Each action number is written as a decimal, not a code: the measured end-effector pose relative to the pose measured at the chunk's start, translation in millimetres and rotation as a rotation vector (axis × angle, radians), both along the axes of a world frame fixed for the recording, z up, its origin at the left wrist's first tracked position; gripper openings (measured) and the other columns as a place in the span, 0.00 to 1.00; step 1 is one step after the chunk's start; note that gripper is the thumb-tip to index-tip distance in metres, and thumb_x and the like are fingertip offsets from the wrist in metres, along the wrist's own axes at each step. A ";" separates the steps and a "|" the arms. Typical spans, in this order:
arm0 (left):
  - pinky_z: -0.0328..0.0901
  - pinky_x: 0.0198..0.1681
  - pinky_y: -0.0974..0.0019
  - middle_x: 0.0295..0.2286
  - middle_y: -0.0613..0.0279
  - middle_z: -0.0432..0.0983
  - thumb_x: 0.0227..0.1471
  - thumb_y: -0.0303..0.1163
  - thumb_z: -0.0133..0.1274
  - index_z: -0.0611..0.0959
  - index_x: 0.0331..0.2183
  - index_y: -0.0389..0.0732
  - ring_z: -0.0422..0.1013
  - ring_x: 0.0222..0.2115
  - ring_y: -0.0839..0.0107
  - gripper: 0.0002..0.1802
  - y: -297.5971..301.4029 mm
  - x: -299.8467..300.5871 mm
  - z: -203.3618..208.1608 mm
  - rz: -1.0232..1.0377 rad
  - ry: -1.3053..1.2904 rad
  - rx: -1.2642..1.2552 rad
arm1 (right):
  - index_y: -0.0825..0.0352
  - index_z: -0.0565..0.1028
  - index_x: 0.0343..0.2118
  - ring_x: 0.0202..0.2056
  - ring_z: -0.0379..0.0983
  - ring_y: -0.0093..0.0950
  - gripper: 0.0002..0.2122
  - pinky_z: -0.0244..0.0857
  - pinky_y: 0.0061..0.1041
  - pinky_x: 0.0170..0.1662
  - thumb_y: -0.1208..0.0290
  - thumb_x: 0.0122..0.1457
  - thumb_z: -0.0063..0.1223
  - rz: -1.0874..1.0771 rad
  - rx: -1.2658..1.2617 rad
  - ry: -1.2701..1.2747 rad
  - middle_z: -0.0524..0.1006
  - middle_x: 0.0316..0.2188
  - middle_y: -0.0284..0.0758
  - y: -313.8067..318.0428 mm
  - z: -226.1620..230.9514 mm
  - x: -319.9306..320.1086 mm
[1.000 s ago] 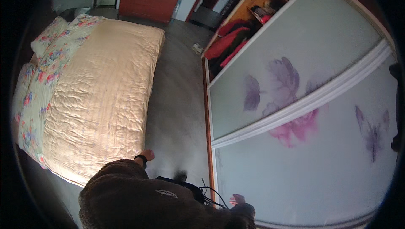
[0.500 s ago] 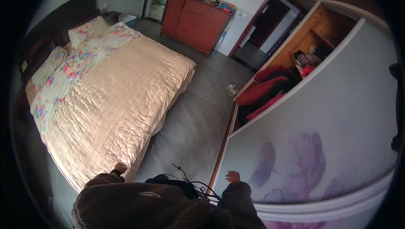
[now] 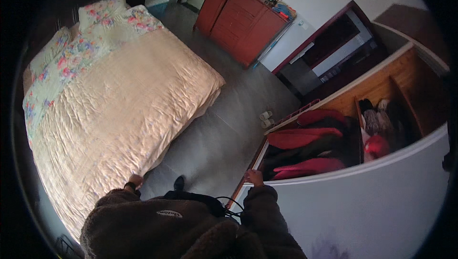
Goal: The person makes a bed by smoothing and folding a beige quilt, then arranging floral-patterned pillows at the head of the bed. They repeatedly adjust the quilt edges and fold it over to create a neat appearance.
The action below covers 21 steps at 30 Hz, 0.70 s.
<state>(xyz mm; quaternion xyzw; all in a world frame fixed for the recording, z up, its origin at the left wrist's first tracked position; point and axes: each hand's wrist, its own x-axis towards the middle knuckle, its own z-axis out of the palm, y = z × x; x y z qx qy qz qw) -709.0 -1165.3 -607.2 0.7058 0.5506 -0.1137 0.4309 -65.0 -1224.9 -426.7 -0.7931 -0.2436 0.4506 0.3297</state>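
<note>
My left hand (image 3: 136, 180), with a dark band at the wrist, hangs by the near corner of the bed. Below it lies the beige quilt (image 3: 129, 96); whether they touch I cannot tell. The fingers of that hand are turned out of sight. My right hand (image 3: 254, 177) overlaps the near front corner of the open wardrobe (image 3: 381, 166). Its fingers look bent, but their grip is too small to make out, and so is any contact with the frame. Red and black clothes (image 3: 305, 139) lie in the wardrobe beyond this hand.
Grey floor (image 3: 214, 130) runs between bed and wardrobe, with pale slippers (image 3: 266, 119) by the wardrobe's far end. A red-brown cabinet (image 3: 238, 25) and a dark-framed doorway (image 3: 329, 49) stand farther off. Black cables (image 3: 234, 207) hang at my waist.
The view has moved forward along the wardrobe, whose opening now appears nearer and larger. My right hand has gone from in front of the door panel to the corner of the opening. A dark shoe shows below.
</note>
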 end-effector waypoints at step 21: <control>0.67 0.33 0.52 0.31 0.56 0.78 0.56 0.51 0.37 0.78 0.37 0.38 0.74 0.32 0.63 0.26 147.5 222.1 -61.7 1.384 -0.387 -0.387 | 0.66 0.74 0.33 0.20 0.73 0.26 0.15 0.69 0.23 0.23 0.57 0.61 0.44 0.255 -0.167 0.290 0.76 0.24 0.33 528.8 -181.8 71.7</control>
